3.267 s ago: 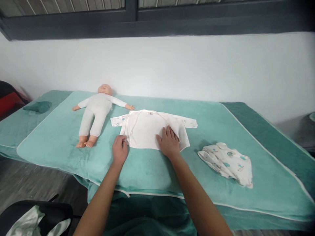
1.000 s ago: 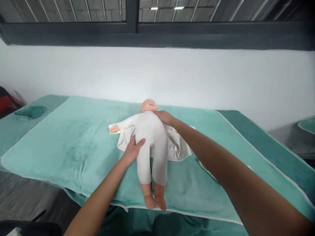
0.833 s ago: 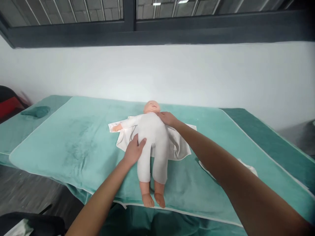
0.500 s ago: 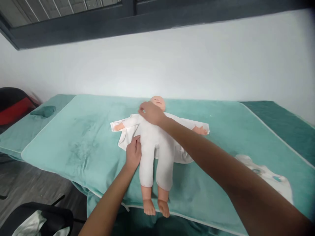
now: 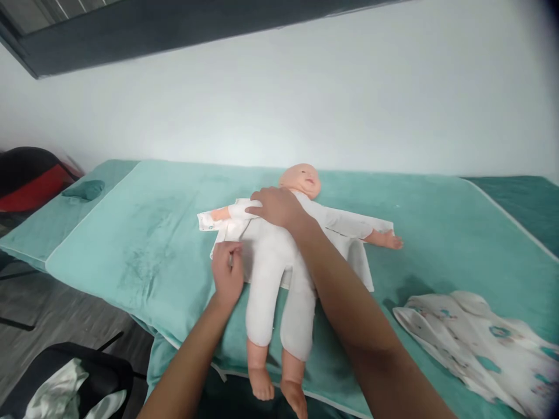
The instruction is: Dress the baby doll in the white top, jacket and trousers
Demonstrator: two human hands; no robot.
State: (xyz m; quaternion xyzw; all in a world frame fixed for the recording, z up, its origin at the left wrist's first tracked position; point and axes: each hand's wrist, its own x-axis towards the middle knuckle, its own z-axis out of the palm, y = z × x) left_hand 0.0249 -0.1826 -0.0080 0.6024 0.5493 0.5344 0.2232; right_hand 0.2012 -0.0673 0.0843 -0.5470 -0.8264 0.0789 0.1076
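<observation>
A baby doll [image 5: 301, 177] with a soft white body [image 5: 275, 250] lies on its back, its head tilted toward the right. Its bare feet point at me. One arm [image 5: 379, 235] is in a sleeve of the white baby shirt [image 5: 360, 224]; the rest of the shirt spreads beneath the trunk. My right hand [image 5: 279, 206] lies across the chest, fingers closed around the upper arm on the left side. That arm's forearm [image 5: 220, 213] rests over the other sleeve. My left hand [image 5: 227, 267] is closed at the shirt's lower left edge, beside the doll's hip; its fingertips are partly hidden.
A green padded bed [image 5: 166, 233] stands against a white wall. On its right lies a printed baby garment [image 5: 484, 343]. A black chair [image 5: 109, 372] with pale cloth [image 5: 59, 390] is at lower left; a red and black chair [image 5: 30, 186] is behind it.
The doll has rolled and shifted slightly, its head now turned right. My right hand has moved down from near the face to the upper arm. My left hand has shifted slightly left.
</observation>
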